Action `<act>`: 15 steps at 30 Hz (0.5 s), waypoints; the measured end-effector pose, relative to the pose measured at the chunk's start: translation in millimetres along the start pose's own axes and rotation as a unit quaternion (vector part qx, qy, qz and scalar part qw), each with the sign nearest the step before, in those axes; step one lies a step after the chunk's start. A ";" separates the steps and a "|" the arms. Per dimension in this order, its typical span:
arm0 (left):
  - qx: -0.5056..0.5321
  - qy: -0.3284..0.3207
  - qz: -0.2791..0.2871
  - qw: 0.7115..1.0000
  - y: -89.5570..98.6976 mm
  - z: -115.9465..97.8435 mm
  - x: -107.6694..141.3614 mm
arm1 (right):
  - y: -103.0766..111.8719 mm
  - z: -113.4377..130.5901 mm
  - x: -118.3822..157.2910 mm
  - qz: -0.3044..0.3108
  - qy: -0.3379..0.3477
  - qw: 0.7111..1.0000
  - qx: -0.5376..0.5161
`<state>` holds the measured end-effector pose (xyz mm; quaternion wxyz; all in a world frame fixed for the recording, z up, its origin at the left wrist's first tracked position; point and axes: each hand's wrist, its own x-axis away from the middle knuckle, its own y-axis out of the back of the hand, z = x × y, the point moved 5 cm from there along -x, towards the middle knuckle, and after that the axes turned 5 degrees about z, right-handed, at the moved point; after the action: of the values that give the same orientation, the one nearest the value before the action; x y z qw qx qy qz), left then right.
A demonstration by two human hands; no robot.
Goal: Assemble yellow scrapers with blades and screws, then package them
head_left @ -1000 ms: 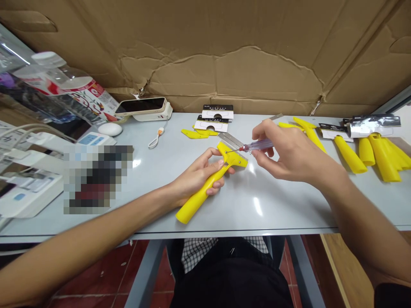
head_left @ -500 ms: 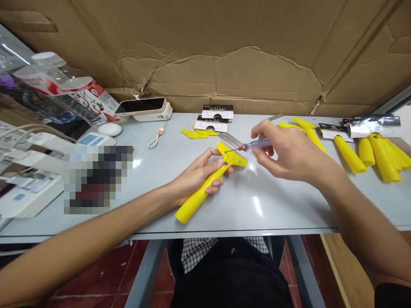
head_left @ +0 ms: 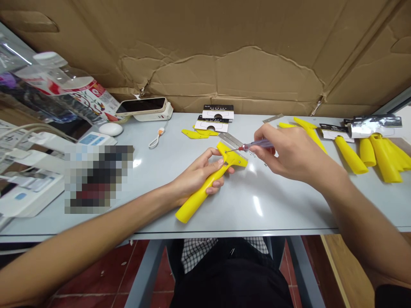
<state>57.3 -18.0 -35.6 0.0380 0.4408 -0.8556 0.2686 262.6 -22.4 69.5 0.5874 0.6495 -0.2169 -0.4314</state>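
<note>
My left hand (head_left: 201, 173) is closed around the neck of a yellow scraper (head_left: 196, 199), whose handle slants down toward the table's front edge. In my right hand (head_left: 287, 152) is a screwdriver (head_left: 257, 144) with a clear purplish handle and a red collar. Its thin shaft reaches left, and the tip meets a screw on the scraper's head; whether it is seated in the slot I cannot tell. Just behind the head lies a metal blade (head_left: 231, 138). Several small nuts (head_left: 253, 154) are scattered by my right fingertips.
Yellow flat pieces (head_left: 194, 134) and black-and-white cards (head_left: 212, 125) lie at the back. More yellow scraper handles (head_left: 349, 155) are on the right. To the left are a phone (head_left: 141, 106), a bottle (head_left: 91, 100) and power strips (head_left: 35, 196). Cardboard (head_left: 224, 51) walls off the table's back.
The fingers of my right hand have shifted and curled differently on the screwdriver's handle. The scraper and my left hand stay nearly where they were.
</note>
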 end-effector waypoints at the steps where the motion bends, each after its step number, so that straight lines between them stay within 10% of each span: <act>1: -0.002 -0.002 0.000 1.000 -0.4 -0.2 0.2 | 0.8 -0.3 0.2 -0.003 -0.002 1.000 0.008; 15: -0.008 -0.009 0.011 1.000 -0.9 0.5 0.7 | 1.8 -0.7 0.4 -0.050 0.016 0.999 -0.004</act>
<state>57.7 -19.2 -35.4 0.0308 0.4337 -0.8628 0.2581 263.8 -22.8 71.0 0.5715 0.6639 -0.1727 -0.4504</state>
